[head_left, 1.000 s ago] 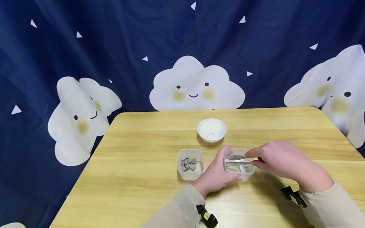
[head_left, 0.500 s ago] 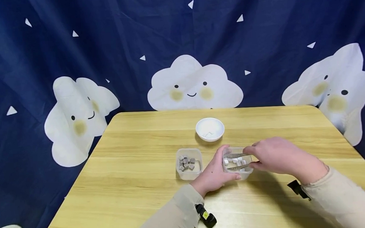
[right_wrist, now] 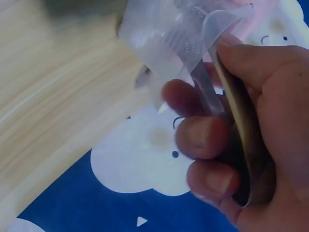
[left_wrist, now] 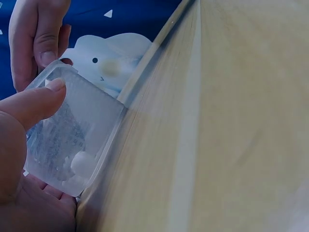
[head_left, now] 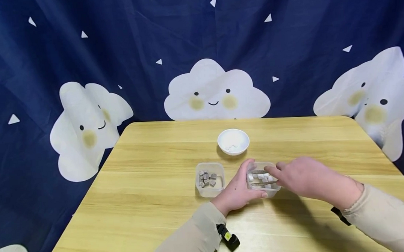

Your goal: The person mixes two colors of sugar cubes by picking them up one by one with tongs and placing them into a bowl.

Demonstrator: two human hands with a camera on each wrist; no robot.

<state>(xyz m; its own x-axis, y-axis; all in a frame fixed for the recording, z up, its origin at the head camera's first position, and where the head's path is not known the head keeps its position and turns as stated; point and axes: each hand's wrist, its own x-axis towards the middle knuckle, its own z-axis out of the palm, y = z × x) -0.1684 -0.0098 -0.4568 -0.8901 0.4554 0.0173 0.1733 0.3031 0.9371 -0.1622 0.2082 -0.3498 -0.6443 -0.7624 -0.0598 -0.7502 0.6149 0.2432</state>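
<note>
My left hand [head_left: 236,190] grips a clear plastic container [head_left: 274,193] from its left side; in the left wrist view the thumb [left_wrist: 41,102] presses on its wall. Several small white cubes [head_left: 260,177] lie inside. My right hand [head_left: 304,178] holds metal tongs [right_wrist: 236,106], fingers curled round them in the right wrist view. The tongs' two arms reach into the container and stand apart over the cubes. Whether they touch a cube I cannot tell.
Left of my left hand stands a second clear container [head_left: 210,193] with several grey cubes [head_left: 206,178]. A white bowl [head_left: 233,141] is farther back, with something white in it. The wooden table [head_left: 141,204] ends at a blue curtain [head_left: 133,35].
The tongs' arms, close together a second ago, have spread apart inside the container, showing more of the white cubes. The right wrist has shifted a little to the right. My left hand keeps its grip.
</note>
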